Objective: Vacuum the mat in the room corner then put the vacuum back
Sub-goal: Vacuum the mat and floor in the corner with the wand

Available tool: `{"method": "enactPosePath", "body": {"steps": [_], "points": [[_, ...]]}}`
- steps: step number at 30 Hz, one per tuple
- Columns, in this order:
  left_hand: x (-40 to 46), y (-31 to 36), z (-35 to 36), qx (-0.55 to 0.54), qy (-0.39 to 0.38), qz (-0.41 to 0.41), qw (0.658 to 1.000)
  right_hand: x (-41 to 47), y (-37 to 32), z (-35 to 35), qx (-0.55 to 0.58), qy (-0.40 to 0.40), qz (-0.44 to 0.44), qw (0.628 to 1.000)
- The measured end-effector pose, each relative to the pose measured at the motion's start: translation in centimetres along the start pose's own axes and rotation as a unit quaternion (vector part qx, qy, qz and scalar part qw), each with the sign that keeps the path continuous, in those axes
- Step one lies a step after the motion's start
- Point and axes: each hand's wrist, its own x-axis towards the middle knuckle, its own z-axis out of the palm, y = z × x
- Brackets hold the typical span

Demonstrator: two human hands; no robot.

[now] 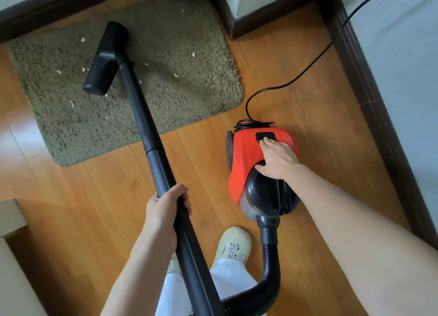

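Head view: left hand [167, 215] wraps its fingers [186, 200] round the black wand [151, 135], whose floor nozzle [105, 58] sits on the shaggy olive mat [180, 78] in the corner, white scraps [83, 39] scattered over the pile. Right hand [276, 159] lies flat on the red vacuum body [244, 154] on the wooden floor [94, 185] just right of the mat, fingers straight, one fingertip touching the black switch [262, 135]. Power cord [308, 71] trails away to the upper right; ribbed hose [270, 275] curls beside a beige shoe [234, 243].
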Motion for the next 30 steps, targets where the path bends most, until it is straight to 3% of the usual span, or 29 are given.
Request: {"method": "enactPosePath", "body": {"steps": [11, 17, 25, 30], "points": [[0.2, -0.4, -1.0, -0.004, -0.004, -0.004, 1.0, -1.3, -0.9, -1.4, -0.014, -0.088, 0.013, 0.996], [0.1, -0.2, -1.3, 0.009, 0.0, 0.002, 1.0, -4.3, -7.2, -3.7, 0.103, -0.039, -0.013, 0.994], [-1.4, 1.1, -1.6, 0.012, 0.007, 0.016, 1.0, -11.7, -16.6, -6.5, 0.416, -0.054, -0.028, 0.908], [-2.5, 2.5, -2.9, -0.011, -0.024, -0.002, 1.0, -16.1, -17.9, -8.4, 0.518, -0.05, -0.002, 0.854]]}}
